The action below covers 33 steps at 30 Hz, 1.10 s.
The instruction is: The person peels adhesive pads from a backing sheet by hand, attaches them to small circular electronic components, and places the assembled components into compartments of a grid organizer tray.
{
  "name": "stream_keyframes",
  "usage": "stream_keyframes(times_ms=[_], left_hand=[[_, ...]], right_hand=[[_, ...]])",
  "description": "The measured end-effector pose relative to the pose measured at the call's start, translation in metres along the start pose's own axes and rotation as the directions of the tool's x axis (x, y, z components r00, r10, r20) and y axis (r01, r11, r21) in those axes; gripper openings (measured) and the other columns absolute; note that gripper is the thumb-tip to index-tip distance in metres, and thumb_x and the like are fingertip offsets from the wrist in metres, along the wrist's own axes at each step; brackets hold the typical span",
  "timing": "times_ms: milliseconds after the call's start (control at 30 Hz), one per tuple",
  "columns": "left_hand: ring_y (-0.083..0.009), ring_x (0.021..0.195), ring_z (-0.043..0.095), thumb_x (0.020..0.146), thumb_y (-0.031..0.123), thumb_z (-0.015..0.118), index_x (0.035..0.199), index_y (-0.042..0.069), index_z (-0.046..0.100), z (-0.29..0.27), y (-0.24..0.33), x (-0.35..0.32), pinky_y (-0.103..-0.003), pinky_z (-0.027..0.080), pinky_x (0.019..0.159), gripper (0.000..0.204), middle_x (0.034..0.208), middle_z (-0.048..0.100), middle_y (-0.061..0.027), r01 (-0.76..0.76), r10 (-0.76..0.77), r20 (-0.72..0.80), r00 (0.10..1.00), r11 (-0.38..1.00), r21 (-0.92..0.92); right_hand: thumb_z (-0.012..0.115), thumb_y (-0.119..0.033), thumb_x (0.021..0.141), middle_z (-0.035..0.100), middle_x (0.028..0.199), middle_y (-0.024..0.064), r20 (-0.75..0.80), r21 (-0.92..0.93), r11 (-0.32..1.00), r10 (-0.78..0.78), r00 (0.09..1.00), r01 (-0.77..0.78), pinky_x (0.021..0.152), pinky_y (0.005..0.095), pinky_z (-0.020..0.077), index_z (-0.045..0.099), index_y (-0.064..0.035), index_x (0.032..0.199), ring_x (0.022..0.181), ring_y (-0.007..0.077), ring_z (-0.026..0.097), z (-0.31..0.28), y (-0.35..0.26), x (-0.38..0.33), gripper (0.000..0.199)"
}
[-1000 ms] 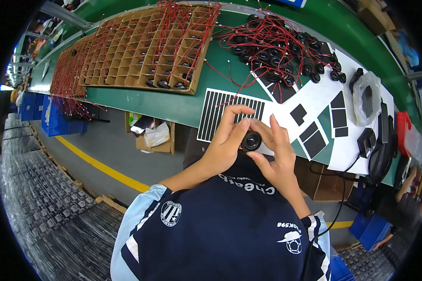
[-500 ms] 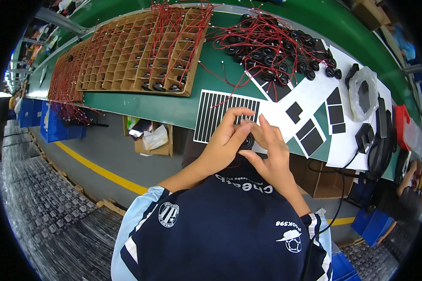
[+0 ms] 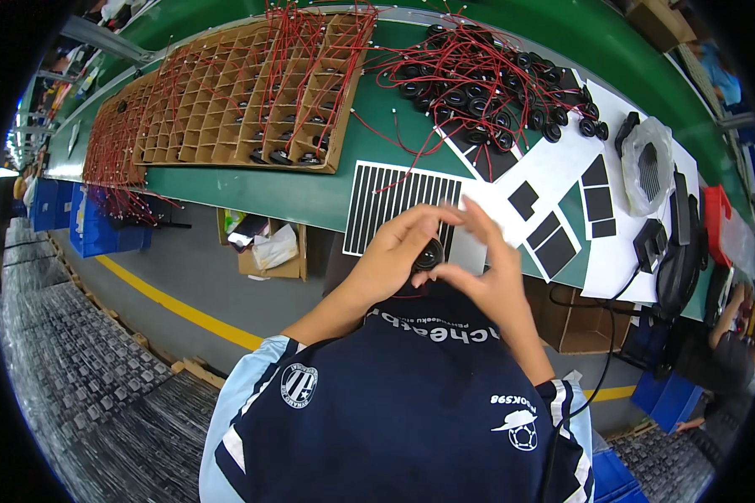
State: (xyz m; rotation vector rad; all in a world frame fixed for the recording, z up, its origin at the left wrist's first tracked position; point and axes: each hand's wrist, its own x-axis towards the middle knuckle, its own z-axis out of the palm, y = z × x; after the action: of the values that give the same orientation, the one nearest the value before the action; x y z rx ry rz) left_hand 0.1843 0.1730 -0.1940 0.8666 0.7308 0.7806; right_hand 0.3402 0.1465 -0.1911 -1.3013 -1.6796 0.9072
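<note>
My left hand and my right hand meet close to my chest, at the near edge of the green bench. Between their fingertips sits a small round black part, gripped by both. The right hand's upper fingers are spread above it. Just beyond the hands lies a white sheet with black strips. Farther back is a heap of round black parts with red wires.
A cardboard divider tray full of wired parts lies at the left of the bench. White sheets with black squares and black tools lie at the right. Boxes stand under the bench, and a yellow floor line runs below.
Both hands have stayed together on the small black part, turning it slightly; the right hand's fingers have lifted and spread. The view has shifted a little.
</note>
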Motion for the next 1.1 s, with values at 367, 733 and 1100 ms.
stream_keyframes(times_ms=[367, 733, 1100], left_hand=[[-0.0077, 0.044, 0.046, 0.083, 0.008, 0.05, 0.099, 0.003, 0.036, -0.015, 0.009, -0.006, -0.022, 0.039, 0.043, 0.022, 0.064, 0.046, -0.005, 0.103, -0.092, 0.237, 0.967, 0.994, -0.034], [-0.0268, 0.052, 0.06, 0.087, 0.008, 0.035, 0.088, 0.005, 0.027, -0.019, 0.005, -0.001, -0.028, 0.045, 0.039, 0.01, 0.074, 0.054, -0.0211, 0.17, -0.124, 0.196, 0.973, 0.956, -0.239], [-0.0077, 0.059, 0.049, 0.081, 0.011, 0.046, 0.072, 0.001, 0.051, -0.025, 0.0, 0.009, -0.02, 0.04, 0.053, 0.014, 0.072, 0.055, -0.0046, -0.054, 0.042, 0.06, 0.997, 0.975, 0.215]], right_hand=[[0.058, -0.001, 0.072, 0.047, 0.09, 0.0135, -0.443, -0.562, 0.753, 0.078, 0.893, -0.344, 0.071, 0.0334, 0.0376, 0.051, 0.0026, 0.085, 0.082, 0.0276, 0.045, -0.04, 0.048, -0.003, 0.015], [0.058, -0.001, 0.074, 0.047, 0.083, 0.0122, -0.449, -0.567, 0.766, 0.021, 0.893, -0.303, 0.071, 0.0307, 0.039, 0.05, 0.0024, 0.084, 0.078, 0.0244, 0.047, -0.042, 0.053, -0.003, 0.013], [0.055, 0.002, 0.072, 0.046, 0.081, 0.0124, -0.354, -0.577, 0.782, 0.021, 0.935, -0.236, 0.07, 0.0339, 0.0359, 0.047, 0.001, 0.078, 0.077, 0.028, 0.043, -0.043, 0.052, 0.001, 0.01]])
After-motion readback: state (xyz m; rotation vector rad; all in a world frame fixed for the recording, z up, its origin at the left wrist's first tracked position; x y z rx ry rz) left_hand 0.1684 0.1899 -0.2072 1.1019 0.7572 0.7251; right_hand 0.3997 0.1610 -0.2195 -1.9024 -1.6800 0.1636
